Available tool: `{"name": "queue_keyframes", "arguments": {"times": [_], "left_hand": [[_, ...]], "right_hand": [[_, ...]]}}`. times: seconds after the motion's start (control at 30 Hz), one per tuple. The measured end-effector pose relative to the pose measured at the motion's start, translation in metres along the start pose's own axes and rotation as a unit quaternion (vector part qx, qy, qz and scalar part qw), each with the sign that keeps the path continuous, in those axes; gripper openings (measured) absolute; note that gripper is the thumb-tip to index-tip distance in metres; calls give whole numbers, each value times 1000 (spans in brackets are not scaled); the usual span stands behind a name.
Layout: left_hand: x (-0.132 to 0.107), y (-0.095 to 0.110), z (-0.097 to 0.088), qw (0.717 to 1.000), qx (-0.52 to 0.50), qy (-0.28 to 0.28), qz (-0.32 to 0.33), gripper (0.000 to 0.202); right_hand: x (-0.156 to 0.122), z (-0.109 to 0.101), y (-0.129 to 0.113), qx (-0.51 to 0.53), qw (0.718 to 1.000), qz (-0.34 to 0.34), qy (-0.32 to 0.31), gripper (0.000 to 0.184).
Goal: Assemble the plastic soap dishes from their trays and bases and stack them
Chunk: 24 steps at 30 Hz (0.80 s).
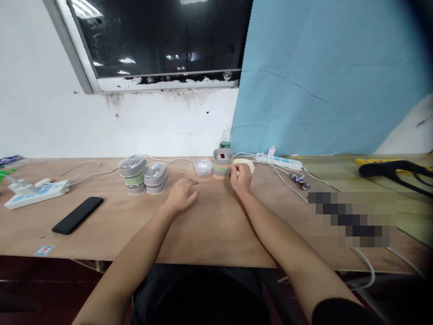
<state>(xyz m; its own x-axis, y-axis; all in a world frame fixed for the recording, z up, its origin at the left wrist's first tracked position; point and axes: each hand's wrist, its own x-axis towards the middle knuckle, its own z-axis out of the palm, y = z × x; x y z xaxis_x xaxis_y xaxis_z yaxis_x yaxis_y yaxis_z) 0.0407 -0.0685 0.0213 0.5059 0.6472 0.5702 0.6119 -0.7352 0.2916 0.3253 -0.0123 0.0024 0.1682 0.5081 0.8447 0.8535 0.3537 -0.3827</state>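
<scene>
Left hand (182, 195): lies palm down on the bench (209, 230), near its middle; fingers loosely bent and blurred, nothing in them.
Right hand (241, 178): toward the far edge, fingers curled and pinching the pale yellow case (246, 163).
Pale yellow case: just right of the stack of cases (222, 164), low by the bench top, half hidden by the fingers.
Stack of cases: grey, green and pink layers, upright near the far edge; a clear case (203, 167) sits just left of it.
Step in hand: apparently handling one case beside the stack.
Next move calls for: a steady pinch, and care not to knock the stack.
Elsewhere: two more grey stacks (145, 176) left of centre and a black phone (77, 215) toward the near left corner.
</scene>
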Motion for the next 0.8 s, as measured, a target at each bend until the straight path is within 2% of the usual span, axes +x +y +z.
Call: {"name": "queue_keyframes", "arguments": {"times": [0.07, 0.13, 0.2, 0.3, 0.43, 0.53, 0.7, 0.77, 0.8], "left_hand": [[-2, 9, 15, 996, 5, -85, -6, 49], [-5, 9, 24, 986, 13, -163, -27, 59], [-6, 5, 25, 981, 3, -192, -34, 59], [-4, -3, 16, 987, -24, -149, -49, 53], [-2, -6, 3, 993, -26, -78, -83, 48], [-2, -4, 3, 994, -32, -73, -80, 44], [-3, -1, 8, 995, -45, -60, -61, 42], [-3, -2, 9, 996, -49, -31, -63, 49], [-3, -3, 10, 996, -55, -13, -69, 55]], "right_hand": [[4, -2, 15, -34, 999, 22, 33, 23], [5, -2, 24, -69, 993, 76, 55, 24], [4, -1, 29, -95, 984, 136, 59, 31], [1, 3, 31, -98, 977, 185, 30, 35], [1, 7, 36, -51, 983, 179, 2, 26], [4, 6, 40, -24, 989, 145, 35, 21], [10, -2, 33, 3, 985, 72, 156, 27], [8, -4, 22, 33, 985, 26, 166, 31], [6, -4, 15, 51, 987, 2, 150, 33]]}}
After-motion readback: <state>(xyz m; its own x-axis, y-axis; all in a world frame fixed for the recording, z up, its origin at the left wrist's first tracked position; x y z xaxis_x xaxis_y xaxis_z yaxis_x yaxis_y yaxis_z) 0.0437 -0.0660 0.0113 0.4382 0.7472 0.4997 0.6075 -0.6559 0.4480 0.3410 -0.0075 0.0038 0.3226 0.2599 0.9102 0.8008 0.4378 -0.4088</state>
